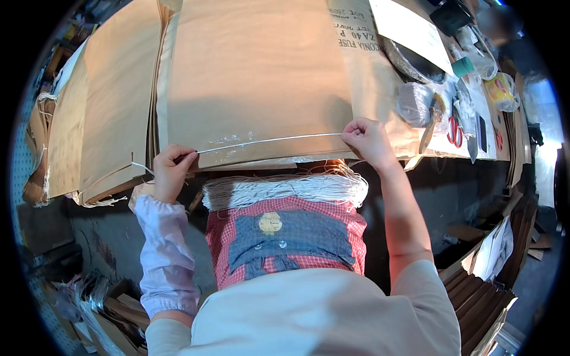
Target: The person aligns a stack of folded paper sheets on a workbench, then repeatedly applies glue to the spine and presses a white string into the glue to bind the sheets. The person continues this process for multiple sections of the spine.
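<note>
A thin white cord (267, 140) runs nearly straight between my two hands, low over the near edge of a large brown paper sheet (255, 71). My left hand (171, 170) pinches its left end, by the sheet's near left corner. With thumb and fingers closed, my right hand (367, 141) grips the other end at the near right corner. Glossy whitish streaks show on the paper just behind the cord. Across my lap lies a thick bundle of white cords (285, 191), on a red checked apron (297, 237) with a blue pocket.
Stacked brown paper (113, 101) stands at the left, with a loose cord end at its edge. On the right are red-handled scissors (455, 132), a knife (473, 148), a plastic-wrapped white ball (414, 104) and a yellow packet (502, 92). Folded brown paper (475, 302) sits lower right.
</note>
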Demonstrator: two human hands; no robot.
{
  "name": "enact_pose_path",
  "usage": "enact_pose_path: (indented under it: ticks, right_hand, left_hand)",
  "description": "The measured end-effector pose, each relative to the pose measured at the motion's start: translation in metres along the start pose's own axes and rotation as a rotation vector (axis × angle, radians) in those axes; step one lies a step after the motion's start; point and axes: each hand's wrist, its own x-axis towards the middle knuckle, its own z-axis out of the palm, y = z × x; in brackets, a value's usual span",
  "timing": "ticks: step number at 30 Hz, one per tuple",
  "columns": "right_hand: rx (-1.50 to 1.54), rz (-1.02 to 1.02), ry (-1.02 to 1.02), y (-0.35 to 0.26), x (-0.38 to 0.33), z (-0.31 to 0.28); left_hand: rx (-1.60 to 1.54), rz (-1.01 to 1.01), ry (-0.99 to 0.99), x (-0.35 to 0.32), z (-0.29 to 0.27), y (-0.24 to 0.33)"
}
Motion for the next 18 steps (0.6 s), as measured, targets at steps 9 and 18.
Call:
enact_pose_path:
  ticks: [9,18]
  right_hand:
    - [0.343,0.083,-0.115,-0.010,-0.004,-0.002]
    - [-0.354,-0.533,0.409,0.003,-0.012,0.035]
  left_hand:
    - [0.717,0.379,0.206,-0.008,0.011,0.027]
    - [0.391,0.483,-0.131,-0.009,0.011,0.014]
